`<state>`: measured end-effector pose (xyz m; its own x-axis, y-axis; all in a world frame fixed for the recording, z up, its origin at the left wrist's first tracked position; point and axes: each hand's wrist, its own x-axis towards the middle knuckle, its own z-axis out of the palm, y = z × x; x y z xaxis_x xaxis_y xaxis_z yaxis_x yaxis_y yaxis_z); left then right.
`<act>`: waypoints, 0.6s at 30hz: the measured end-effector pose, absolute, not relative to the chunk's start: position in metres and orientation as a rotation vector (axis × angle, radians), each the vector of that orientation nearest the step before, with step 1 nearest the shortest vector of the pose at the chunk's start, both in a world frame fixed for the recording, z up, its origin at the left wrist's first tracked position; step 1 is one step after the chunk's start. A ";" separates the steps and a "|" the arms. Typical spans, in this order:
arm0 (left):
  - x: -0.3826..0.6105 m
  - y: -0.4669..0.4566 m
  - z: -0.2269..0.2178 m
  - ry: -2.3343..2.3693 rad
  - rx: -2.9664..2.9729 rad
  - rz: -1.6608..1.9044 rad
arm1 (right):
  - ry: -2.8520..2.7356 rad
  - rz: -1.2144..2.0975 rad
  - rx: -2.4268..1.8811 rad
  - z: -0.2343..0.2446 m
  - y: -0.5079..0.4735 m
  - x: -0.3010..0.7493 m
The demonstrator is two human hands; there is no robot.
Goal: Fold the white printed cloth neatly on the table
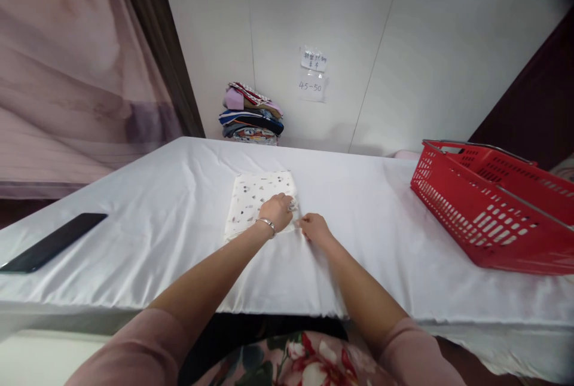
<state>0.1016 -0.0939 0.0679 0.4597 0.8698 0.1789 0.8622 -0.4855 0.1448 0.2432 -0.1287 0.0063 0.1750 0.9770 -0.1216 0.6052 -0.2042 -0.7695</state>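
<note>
A white folded cloth with small dark prints lies in the middle of the table. My left hand, a bracelet at its wrist, rests over the cloth's right side, its fingers curled on bunched fabric at that edge. At the cloth's near right corner, my right hand has thumb and fingers pinched together on the edge of the fabric. Part of the cloth's right side is hidden beneath my left hand.
A white sheet covers the table. On the right stands a red plastic basket; on the left lies a flat black object. Several folded fabrics form a stack against the wall. Paper notes hang there.
</note>
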 end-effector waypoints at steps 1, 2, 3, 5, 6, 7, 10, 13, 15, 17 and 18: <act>0.102 -0.094 0.068 1.569 2.662 0.357 | -1.503 0.833 -1.904 0.009 -0.127 0.241; 0.102 -0.094 0.067 1.563 2.668 0.357 | -1.520 0.816 -1.929 0.011 -0.125 0.239; 0.102 -0.094 0.067 1.562 2.671 0.359 | -1.534 0.801 -1.952 0.014 -0.124 0.236; 0.102 -0.094 0.068 1.564 2.667 0.365 | -1.544 0.788 -1.982 0.017 -0.120 0.230; 0.102 -0.095 0.068 1.566 2.661 0.367 | -1.542 0.795 -1.989 0.018 -0.118 0.228; 0.101 -0.095 0.069 1.566 2.657 0.366 | -1.534 0.808 -1.988 0.018 -0.117 0.227; 0.098 -0.095 0.072 1.559 2.681 0.369 | -1.470 0.860 -1.940 0.015 -0.117 0.227; 0.096 -0.095 0.074 1.546 2.758 0.375 | -1.349 0.919 -1.819 0.009 -0.120 0.230; 0.096 -0.097 0.073 1.526 2.822 0.358 | -1.246 0.990 -1.715 0.005 -0.123 0.231; 0.099 -0.100 0.071 1.493 2.880 0.327 | -1.129 1.080 -1.609 0.002 -0.124 0.229; 0.100 -0.101 0.070 1.476 2.903 0.310 | -1.068 1.121 -1.554 0.001 -0.124 0.228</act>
